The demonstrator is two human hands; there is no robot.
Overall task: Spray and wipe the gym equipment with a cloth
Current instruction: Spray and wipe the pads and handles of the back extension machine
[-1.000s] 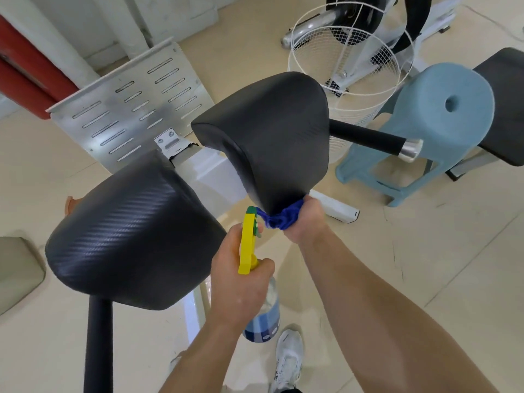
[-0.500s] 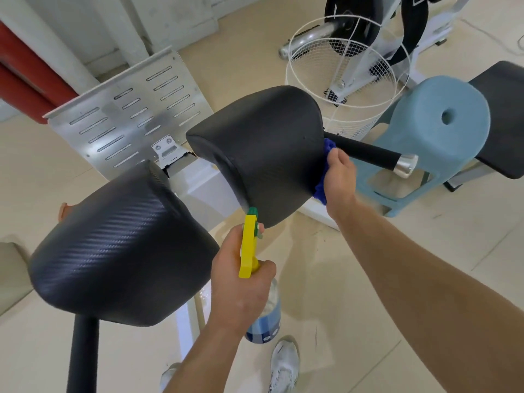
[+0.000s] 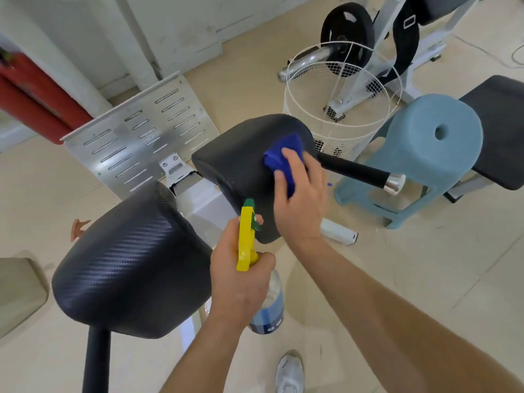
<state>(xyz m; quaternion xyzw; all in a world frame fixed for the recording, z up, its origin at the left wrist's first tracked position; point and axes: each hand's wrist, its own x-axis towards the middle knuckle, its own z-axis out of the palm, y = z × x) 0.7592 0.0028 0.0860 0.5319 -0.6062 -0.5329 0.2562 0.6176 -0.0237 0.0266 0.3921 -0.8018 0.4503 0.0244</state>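
Note:
Two black padded rollers belong to a gym machine: a far pad [image 3: 241, 165] in the middle and a near pad [image 3: 130, 268] at the lower left. My right hand [image 3: 300, 199] holds a bunched blue cloth [image 3: 283, 157] and presses it against the top right of the far pad. My left hand [image 3: 238, 282] grips a spray bottle [image 3: 269, 304] by its yellow trigger head [image 3: 246, 236], just below the far pad. The green nozzle points up toward that pad.
A black handle with a chrome cap [image 3: 365, 173] sticks out right of the far pad. Behind stand a white wire basket [image 3: 340, 109], a blue plastic stool [image 3: 425, 154], a black bench [image 3: 502, 129] and a slotted metal footplate [image 3: 141, 137]. My shoe [image 3: 289, 373] is below.
My right hand has carried the cloth from the far pad's lower edge, up round its right side, onto its top. The left hand with the bottle has stayed put.

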